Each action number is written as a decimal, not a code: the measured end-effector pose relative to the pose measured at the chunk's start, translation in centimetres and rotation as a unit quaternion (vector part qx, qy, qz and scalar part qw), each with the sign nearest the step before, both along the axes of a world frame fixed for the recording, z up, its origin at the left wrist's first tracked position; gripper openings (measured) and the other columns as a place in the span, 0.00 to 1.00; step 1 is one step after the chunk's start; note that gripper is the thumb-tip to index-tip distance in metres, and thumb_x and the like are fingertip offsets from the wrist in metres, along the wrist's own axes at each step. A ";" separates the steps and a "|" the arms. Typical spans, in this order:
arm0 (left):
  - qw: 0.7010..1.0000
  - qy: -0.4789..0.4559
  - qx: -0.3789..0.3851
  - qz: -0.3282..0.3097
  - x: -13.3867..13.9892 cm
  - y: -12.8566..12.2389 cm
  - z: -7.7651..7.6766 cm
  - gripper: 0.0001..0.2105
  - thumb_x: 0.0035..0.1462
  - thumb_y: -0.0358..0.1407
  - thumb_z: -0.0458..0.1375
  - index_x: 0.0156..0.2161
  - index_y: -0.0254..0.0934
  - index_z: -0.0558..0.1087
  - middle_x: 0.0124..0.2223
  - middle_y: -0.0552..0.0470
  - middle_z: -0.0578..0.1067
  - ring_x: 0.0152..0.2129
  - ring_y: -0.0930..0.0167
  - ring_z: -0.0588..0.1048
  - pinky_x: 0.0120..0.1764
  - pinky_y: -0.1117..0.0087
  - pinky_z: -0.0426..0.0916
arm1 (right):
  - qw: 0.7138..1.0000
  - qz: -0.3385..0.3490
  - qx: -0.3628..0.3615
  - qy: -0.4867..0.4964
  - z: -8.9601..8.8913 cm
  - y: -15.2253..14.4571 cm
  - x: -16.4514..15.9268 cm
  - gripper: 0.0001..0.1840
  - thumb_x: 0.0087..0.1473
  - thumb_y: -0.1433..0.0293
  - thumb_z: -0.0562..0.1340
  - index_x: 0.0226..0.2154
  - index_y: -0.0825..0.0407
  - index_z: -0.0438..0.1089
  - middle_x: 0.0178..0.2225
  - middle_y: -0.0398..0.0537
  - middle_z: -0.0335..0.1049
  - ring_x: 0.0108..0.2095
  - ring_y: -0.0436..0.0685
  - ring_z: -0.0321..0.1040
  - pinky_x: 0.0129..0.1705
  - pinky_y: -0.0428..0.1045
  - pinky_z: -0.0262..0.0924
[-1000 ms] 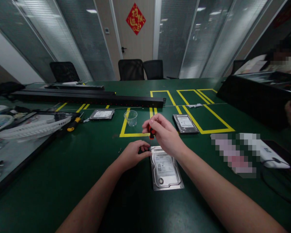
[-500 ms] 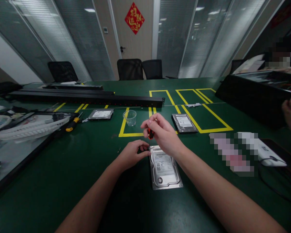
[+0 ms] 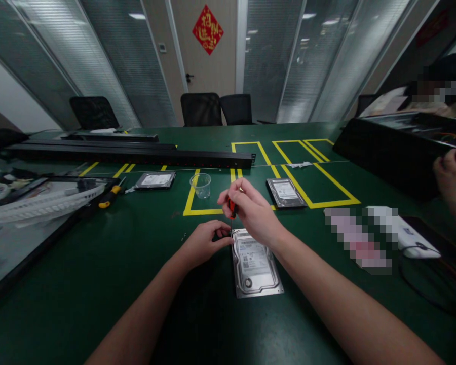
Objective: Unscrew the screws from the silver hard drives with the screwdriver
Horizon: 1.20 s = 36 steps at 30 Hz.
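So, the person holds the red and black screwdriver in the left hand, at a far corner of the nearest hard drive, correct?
Not quite: the head view shows the red and black screwdriver in the right hand. It is indeed at a far corner of the nearest hard drive.

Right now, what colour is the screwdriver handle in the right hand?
Red and black: the screwdriver handle, partly hidden by the right hand; head view shows it.

Red with black on the nearer screwdriver [image 3: 232,207]; bright silver around a white printed label [image 3: 256,257] on the nearest hard drive [image 3: 259,285]; deep green across the tabletop [image 3: 99,284], ruled yellow by tape outlines [image 3: 336,205]; gold-lettered red on the diamond door decoration [image 3: 208,30].
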State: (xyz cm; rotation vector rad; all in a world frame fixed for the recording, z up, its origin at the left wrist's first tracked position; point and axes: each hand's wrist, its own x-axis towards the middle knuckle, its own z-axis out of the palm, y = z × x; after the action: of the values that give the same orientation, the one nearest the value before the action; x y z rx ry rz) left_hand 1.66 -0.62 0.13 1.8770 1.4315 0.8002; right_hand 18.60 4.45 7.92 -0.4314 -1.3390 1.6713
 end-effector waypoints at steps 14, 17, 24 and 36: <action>1.000 0.005 -0.005 -0.001 0.1 0.0 0.2 0.13 0.60 0.41 0.69 0.47 0.36 0.81 0.39 0.50 0.80 0.35 0.66 0.75 0.39 0.67 0.69 | 1.000 -0.011 -0.006 -0.008 0.2 -0.2 -0.1 0.11 0.62 0.62 0.66 0.33 0.48 0.66 0.34 0.42 0.75 0.30 0.51 0.66 0.35 0.50 0.57; 1.000 -0.002 -0.002 0.000 0.0 0.0 0.0 0.13 0.60 0.40 0.69 0.47 0.36 0.81 0.39 0.50 0.80 0.34 0.67 0.75 0.39 0.68 0.70 | 1.000 -0.007 0.009 -0.012 0.2 0.1 -0.1 0.13 0.66 0.59 0.60 0.34 0.49 0.71 0.31 0.42 0.72 0.27 0.51 0.60 0.33 0.50 0.53; 1.000 -0.003 -0.004 -0.001 0.0 0.0 -0.1 0.12 0.60 0.40 0.69 0.46 0.36 0.81 0.39 0.51 0.80 0.34 0.67 0.75 0.39 0.67 0.69 | 0.999 -0.026 0.014 -0.046 0.3 -0.2 0.1 0.09 0.62 0.62 0.64 0.33 0.49 0.69 0.35 0.44 0.75 0.35 0.52 0.70 0.36 0.50 0.58; 1.000 0.000 -0.003 -0.002 -0.1 0.0 -0.1 0.13 0.60 0.40 0.69 0.47 0.36 0.81 0.39 0.51 0.80 0.34 0.67 0.75 0.39 0.68 0.69 | 0.998 -0.050 0.004 -0.035 0.3 0.2 0.1 0.12 0.63 0.61 0.62 0.31 0.51 0.71 0.33 0.44 0.73 0.33 0.52 0.69 0.36 0.51 0.58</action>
State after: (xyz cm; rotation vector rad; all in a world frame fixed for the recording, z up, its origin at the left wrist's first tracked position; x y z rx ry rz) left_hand 1.55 -0.61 0.00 1.8741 1.4286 0.7945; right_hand 18.70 4.61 8.26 -0.5471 -1.3533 1.5809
